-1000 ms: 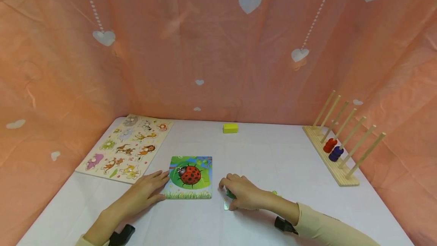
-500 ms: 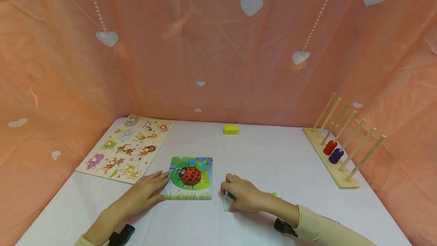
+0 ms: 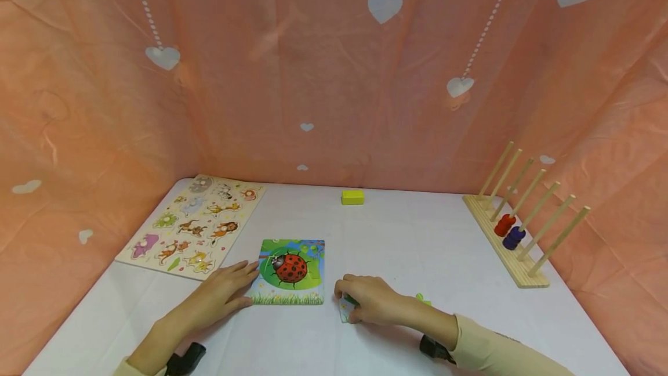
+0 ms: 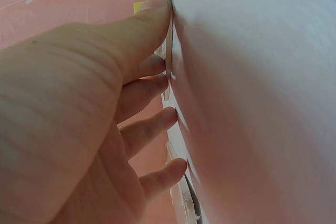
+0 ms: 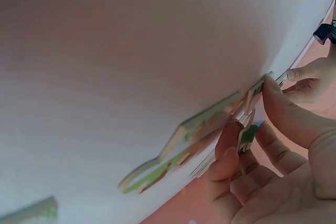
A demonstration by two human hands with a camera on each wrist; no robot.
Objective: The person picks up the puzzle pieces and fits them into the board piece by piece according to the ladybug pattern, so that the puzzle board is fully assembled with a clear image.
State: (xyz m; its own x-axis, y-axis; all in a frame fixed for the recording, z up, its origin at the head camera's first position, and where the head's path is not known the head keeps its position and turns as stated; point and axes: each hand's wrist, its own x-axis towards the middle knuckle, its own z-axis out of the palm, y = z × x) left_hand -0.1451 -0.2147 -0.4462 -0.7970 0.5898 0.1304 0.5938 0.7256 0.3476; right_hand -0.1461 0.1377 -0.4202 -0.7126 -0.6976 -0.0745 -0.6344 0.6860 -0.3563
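A square ladybug puzzle (image 3: pixel 290 268) lies flat at the middle of the table. My left hand (image 3: pixel 221 295) rests along its left edge, fingers extended and spread; in the left wrist view the thumb (image 4: pixel 155 11) touches the edge. To the right of the puzzle, my right hand (image 3: pixel 373 300) pinches a puzzle piece (image 3: pixel 344 310) with a pale, flowered corner showing. The right wrist view has a green part of a piece (image 5: pixel 249 136) between the curled fingers and thumb. Beneath the hand and wrist lie more puzzle pieces (image 5: pixel 194 135), mostly hidden from the head view.
An animal peg puzzle board (image 3: pixel 193 225) lies at the back left. A yellow block (image 3: pixel 352 197) sits at the far edge. On the right stands a wooden peg rack (image 3: pixel 506 242) with red and blue beads. Another piece (image 5: pixel 31 211) lies apart in the right wrist view.
My right hand has dipped slightly, its knuckles lower, and the piece has shifted a little left and turned slightly. The left hand and the ladybug puzzle have stayed put.
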